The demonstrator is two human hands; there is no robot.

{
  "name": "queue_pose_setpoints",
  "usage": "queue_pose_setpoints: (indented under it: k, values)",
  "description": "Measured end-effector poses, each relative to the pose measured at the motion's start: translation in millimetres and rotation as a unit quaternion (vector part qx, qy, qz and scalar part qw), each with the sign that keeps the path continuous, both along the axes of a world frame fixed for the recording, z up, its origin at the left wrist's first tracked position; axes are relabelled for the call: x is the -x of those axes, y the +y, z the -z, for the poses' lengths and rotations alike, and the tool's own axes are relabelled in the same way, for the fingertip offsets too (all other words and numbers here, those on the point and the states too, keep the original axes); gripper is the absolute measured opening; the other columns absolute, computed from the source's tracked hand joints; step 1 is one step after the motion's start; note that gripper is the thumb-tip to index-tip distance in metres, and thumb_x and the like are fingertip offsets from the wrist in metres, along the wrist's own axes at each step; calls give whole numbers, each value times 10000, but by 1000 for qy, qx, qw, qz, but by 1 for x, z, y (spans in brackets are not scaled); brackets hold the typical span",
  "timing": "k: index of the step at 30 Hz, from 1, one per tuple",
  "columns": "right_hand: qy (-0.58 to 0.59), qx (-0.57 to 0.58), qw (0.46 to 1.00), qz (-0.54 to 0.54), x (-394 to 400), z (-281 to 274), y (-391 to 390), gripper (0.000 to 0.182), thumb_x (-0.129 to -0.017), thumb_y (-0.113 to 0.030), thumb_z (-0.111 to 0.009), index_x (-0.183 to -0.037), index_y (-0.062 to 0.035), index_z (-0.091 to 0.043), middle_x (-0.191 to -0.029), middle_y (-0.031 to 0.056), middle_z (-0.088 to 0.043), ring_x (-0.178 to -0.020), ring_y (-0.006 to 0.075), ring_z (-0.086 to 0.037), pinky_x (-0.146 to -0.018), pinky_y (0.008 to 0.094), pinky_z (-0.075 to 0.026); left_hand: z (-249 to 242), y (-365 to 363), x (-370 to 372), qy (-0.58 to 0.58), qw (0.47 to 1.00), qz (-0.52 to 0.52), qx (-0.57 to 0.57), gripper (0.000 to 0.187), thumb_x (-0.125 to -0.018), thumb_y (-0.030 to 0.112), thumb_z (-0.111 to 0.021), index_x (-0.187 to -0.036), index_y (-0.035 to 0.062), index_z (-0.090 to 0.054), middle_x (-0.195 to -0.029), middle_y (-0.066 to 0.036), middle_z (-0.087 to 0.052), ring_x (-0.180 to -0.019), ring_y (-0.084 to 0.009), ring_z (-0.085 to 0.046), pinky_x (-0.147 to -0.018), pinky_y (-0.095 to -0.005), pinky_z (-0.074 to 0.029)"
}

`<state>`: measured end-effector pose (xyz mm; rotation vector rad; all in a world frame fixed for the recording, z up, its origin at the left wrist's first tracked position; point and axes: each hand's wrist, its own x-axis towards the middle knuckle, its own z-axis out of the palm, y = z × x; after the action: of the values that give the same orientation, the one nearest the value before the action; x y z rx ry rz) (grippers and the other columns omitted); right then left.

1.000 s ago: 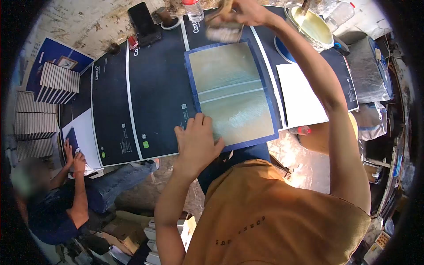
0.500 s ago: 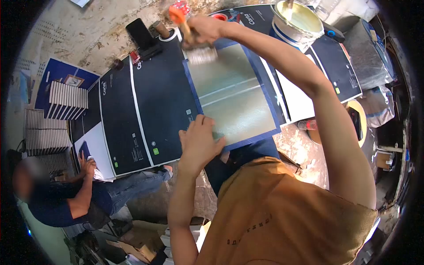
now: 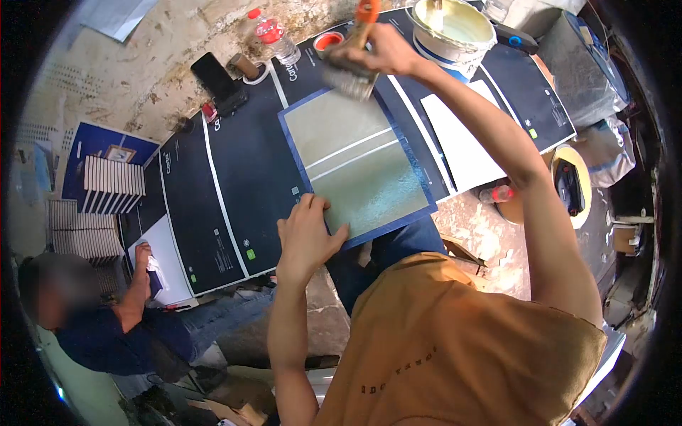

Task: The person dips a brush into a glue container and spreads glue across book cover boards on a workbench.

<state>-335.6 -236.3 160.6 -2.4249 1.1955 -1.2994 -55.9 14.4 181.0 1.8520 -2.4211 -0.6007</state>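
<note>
My right hand [image 3: 387, 50] is wrapped round the orange-and-wood handle of a wide paintbrush [image 3: 350, 77], whose bristles are over the far edge of the cover. Below lies a flat book cover [image 3: 355, 153]: greyish boards with narrow white strips across the middle and a dark blue border. A wet sheen shows on the near board. My left hand [image 3: 309, 238] rests with fingers spread at the near left corner of the cover, touching it and holding nothing. A bucket [image 3: 455, 46] of pale, creamy stuff stands right of my right hand, with a stick or handle in it.
Black printed sheets [image 3: 245, 156] cover the table. A white sheet [image 3: 469, 135] lies to the right. Behind are a bottle [image 3: 280, 46], a roll of tape [image 3: 328, 41] and a phone [image 3: 213, 77]. At left, stacked books [image 3: 114, 177] stand near another person [image 3: 121, 334] handling something dark.
My right hand and the brush have moved right along the cover's far edge. The wet sheen on the near board looks brighter. At left, the other person's hand has shifted.
</note>
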Motion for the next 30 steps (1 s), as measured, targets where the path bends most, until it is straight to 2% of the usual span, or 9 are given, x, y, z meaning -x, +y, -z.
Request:
queue_pose_setpoints:
  k: [5, 8, 10, 15, 16, 20, 25, 28, 30]
  values:
    - [207, -96, 948, 224, -13, -36, -8, 329, -865, -352, -703, -914, -28, -732, -840, 159, -718, -800, 256, -714, -730, 386, -550, 7, 0, -4, 19, 999, 18, 27, 439, -734, 319, -764, -1052, 54, -618, -1077, -107, -607, -1015, -324, -631, -822, -444, -496]
    - [-3, -104, 995, 14, -24, -8, -28, 464, -798, -460, -706, -909, -9, -702, -843, 214, -704, -804, 379, -697, -740, 459, -546, 6, 1, -1, 27, 999, 10, 33, 441, -730, 313, -767, -1052, 50, -621, -1077, -113, -615, -1006, -328, -636, -822, -443, -502]
    - [-7, -80, 985, -150, -39, -8, -3, 454, -791, -424, -697, -871, 22, -675, -879, 244, -694, -825, 365, -691, -727, 425, -542, 6, 0, 0, 26, 999, 11, 29, 446, -726, 309, -770, -1057, 48, -624, -1085, -113, -619, -1011, -328, -636, -822, -443, -501]
    - [155, -103, 973, 137, -29, -20, -30, 399, -816, -477, -684, -945, -101, -718, -840, 182, -706, -822, 361, -697, -742, 470, -551, 4, 3, 0, 15, 1000, 2, 22, 452, -724, 310, -772, -1064, 49, -629, -1094, -108, -623, -1015, -329, -638, -827, -436, -499]
    - [126, -49, 983, 122, -28, -24, -28, 422, -826, -447, -718, -907, -32, -710, -747, 210, -663, -692, 351, -667, -652, 440, -523, 3, 3, 1, 21, 1000, -1, 24, 451, -724, 310, -772, -1063, 50, -629, -1095, -107, -623, -1017, -329, -637, -828, -437, -498]
    - [48, -149, 980, -121, -20, -17, -3, 373, -832, -375, -727, -924, -14, -701, -809, 136, -690, -731, 223, -656, -676, 358, -521, 7, 4, -1, 43, 999, -12, 2, 447, -732, 309, -768, -1070, 59, -618, -1104, -80, -600, -1071, -292, -606, -829, -463, -447]
    - [135, -111, 971, 164, 23, -13, 5, 469, -815, -492, -727, -882, -29, -704, -792, 207, -679, -739, 382, -672, -687, 431, -538, 12, 7, -7, 50, 998, -11, 26, 434, -732, 302, -770, -1066, 75, -611, -1081, -84, -603, -1052, -294, -605, -813, -453, -461]
    - [-68, -133, 988, -26, 13, -22, 66, 375, -831, -410, -739, -864, -38, -708, -799, 195, -685, -691, 322, -670, -672, 422, -534, 8, 9, -4, 29, 999, -9, 27, 427, -734, 299, -770, -1067, 88, -607, -1074, -71, -591, -1064, -285, -581, -820, -461, -432]
    - [24, -99, 994, -41, 24, -12, 88, 344, -839, -377, -740, -911, -42, -712, -798, 181, -691, -686, 298, -664, -669, 406, -537, 10, 7, -6, 33, 999, -5, 21, 431, -732, 299, -773, -1072, 94, -604, -1074, -66, -586, -1064, -284, -573, -825, -458, -418]
